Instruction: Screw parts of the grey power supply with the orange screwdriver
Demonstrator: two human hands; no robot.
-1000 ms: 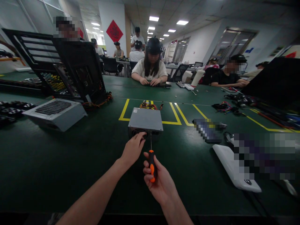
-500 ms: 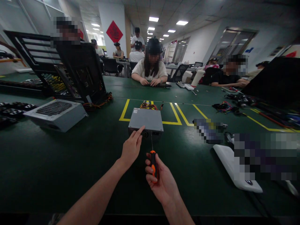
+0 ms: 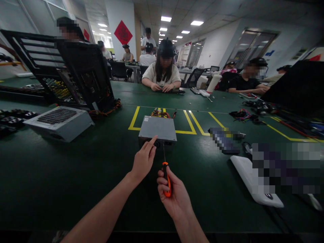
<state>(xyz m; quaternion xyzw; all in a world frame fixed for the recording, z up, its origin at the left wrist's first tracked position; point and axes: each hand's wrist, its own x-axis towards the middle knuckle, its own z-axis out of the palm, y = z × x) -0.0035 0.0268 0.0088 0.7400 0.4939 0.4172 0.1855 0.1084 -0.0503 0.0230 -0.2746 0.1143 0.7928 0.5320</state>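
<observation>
A grey computer power supply [image 3: 157, 127] sits on the green table in front of me, its cables bunched behind it. My left hand [image 3: 144, 158] rests against its near edge, index finger stretched onto the top and the other fingers bent. My right hand [image 3: 174, 190] is wrapped round the orange and black handle of a screwdriver [image 3: 167, 180]. The screwdriver's thin shaft reaches up to the near face of the power supply, close to the top edge. Whether its tip sits in a screw is too small to tell.
Left stand a second power supply [image 3: 59, 123] and an open black computer case [image 3: 86, 74]. On the right lie a white power bank-like block [image 3: 255, 180] and bundled cables [image 3: 248, 116]. Yellow tape [image 3: 186, 132] marks the table. A person [image 3: 162, 72] sits opposite.
The screwdriver handle has turned in my right hand, so more of its orange side shows. My left hand and the power supply stay nearly where they were.
</observation>
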